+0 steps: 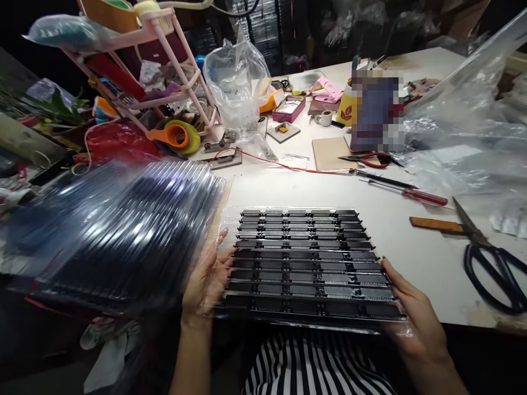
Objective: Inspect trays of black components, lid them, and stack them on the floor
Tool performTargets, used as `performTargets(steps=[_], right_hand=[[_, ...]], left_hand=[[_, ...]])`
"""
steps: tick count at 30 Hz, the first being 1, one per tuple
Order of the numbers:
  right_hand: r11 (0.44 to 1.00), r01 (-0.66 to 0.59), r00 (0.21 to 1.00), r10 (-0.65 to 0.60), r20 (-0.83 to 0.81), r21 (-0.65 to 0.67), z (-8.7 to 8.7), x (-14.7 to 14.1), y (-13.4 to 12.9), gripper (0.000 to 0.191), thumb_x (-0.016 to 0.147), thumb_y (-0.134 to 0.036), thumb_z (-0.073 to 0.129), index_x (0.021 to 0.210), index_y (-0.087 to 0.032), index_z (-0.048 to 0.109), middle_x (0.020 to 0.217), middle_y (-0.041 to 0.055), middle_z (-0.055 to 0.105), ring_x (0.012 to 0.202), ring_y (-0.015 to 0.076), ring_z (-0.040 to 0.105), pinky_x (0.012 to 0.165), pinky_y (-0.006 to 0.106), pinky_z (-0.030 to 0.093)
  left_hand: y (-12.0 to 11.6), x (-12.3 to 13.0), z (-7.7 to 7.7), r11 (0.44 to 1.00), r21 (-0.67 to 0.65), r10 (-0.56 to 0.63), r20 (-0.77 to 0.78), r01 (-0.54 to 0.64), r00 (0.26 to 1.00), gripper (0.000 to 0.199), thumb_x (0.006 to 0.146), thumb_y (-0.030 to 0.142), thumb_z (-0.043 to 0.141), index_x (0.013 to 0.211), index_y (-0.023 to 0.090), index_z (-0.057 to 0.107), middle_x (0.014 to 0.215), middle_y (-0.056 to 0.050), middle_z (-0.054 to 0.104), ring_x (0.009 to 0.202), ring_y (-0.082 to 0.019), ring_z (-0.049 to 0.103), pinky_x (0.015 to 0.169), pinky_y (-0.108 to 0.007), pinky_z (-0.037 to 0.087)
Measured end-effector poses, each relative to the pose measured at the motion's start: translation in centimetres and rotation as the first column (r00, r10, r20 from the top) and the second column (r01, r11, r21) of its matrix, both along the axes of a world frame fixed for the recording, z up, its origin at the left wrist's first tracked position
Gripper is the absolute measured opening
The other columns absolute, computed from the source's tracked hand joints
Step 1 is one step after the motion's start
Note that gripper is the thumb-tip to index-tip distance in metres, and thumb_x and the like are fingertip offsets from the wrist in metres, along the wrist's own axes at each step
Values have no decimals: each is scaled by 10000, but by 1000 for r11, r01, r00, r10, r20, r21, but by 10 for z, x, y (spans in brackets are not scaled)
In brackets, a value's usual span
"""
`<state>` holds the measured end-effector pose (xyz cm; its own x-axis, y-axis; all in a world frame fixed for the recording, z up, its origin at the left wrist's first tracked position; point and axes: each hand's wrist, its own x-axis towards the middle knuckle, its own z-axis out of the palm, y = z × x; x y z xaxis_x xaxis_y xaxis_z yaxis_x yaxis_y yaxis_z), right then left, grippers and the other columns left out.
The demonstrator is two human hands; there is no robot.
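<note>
A clear plastic tray (304, 263) filled with rows of black comb-like parts lies level at the table's front edge, partly over the lap. My left hand (209, 277) holds its left side, fingers under and along the clear rim. On the right side, my right hand (415, 312) grips the edge, thumb near the rim and the other fingers mostly hidden beneath. Left of my left hand is a large pile of stacked clear trays (140, 230) with dark contents, partly blurred.
Large scissors (477, 236), a red screwdriver (424, 196) and red-handled pliers (373, 159) lie on the right of the white table (267, 189). A pink rack (164, 44) stands back left. Plastic bags (465, 142) heap at the right.
</note>
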<state>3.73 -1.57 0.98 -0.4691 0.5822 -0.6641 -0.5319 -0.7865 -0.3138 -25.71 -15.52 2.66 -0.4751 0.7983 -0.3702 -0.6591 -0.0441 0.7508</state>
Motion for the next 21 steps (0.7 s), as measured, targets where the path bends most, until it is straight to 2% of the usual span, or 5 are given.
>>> performTargets(steps=[5,9,13,17,21], right_hand=[[999,-42,992,42,-119,0,1,-2,2,159,872,-206,572,877,-201,731,842,48,753,817,194,713,836,356,579],[996,-82,972,90,-219,41,1,-4,4,161,857,-259,579,873,-207,731,869,54,750,852,216,704,840,393,569],[998,-20,958,39,-284,68,1,-11,5,349,893,-448,482,961,-197,716,921,73,744,904,242,689,854,444,550],[998,8,942,12,-334,61,1,-20,4,325,934,-397,444,976,-211,708,957,50,737,949,216,678,900,415,524],[992,-97,917,120,-381,80,2,-19,5,321,968,-351,410,1046,-207,686,977,43,730,958,190,673,891,382,524]], left_hand=[[-1,-5,-5,999,32,-41,26,41,999,501,948,218,382,1445,207,319,1112,-153,672,999,-254,659,867,-434,526],[-1,-8,-7,998,63,-18,98,11,995,529,950,271,348,1461,159,270,1136,-192,660,1044,-308,639,881,-530,500],[-1,-7,-7,994,107,-9,172,-9,985,581,931,272,344,1473,106,214,1236,-234,600,1141,-341,576,938,-589,434],[-3,-6,-8,975,219,-8,197,-36,980,667,897,413,419,1471,125,237,1320,-213,546,1211,-331,520,990,-533,413],[-5,-11,-2,997,77,17,189,-32,982,582,900,305,438,1456,205,296,1275,-130,606,1177,-278,559,989,-459,444]])
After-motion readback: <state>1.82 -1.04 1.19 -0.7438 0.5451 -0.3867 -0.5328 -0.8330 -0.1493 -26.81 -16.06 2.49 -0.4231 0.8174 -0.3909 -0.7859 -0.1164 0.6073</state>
